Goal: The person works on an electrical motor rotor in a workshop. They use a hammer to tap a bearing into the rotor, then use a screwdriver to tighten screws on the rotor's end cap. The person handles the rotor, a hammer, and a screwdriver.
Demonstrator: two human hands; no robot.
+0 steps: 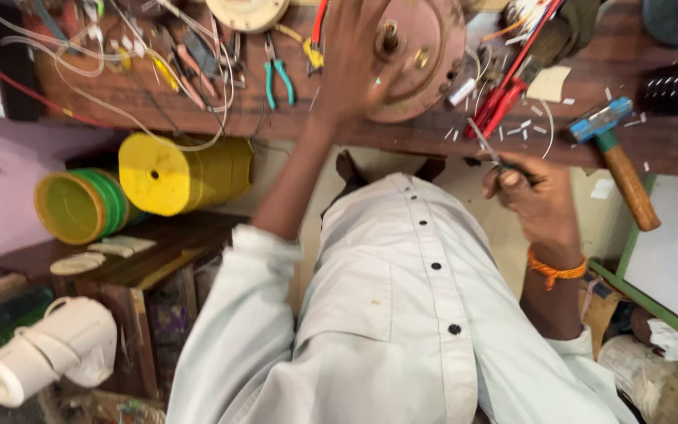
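1. Two bare hands are at work at the near edge of a brown wooden desk (653, 149).
2. The left hand (355, 59) lies flat on a round reddish metal disc (425, 63), fingers spread wide. It presses and does not squeeze, most likely so the disc cannot slide or spin.
3. That disc lies close to the near edge of the desk, around the middle, with a short metal shaft (390, 35) poking up from its center.
4. The right hand (539, 200) is closed tight around a thin screwdriver (486, 145). Its tip points up toward the desk edge, just right of the disc. A tight hold like this keeps such a thin tool steady.
5. An orange thread band (555, 271) goes around the right wrist.
6. A hammer (617, 157) with a blue head and a wooden handle lies near the right end of the desk, its handle sticking out past the edge.
7. Green-handled pliers (278, 78) lie left of the disc, next to a messy bunch of wires (119, 63).
8. Red-handled cutters (512, 90) lie right of the disc, among little white scraps.
9. One yellow tub (182, 169) lies on its side below the desk, on the left.
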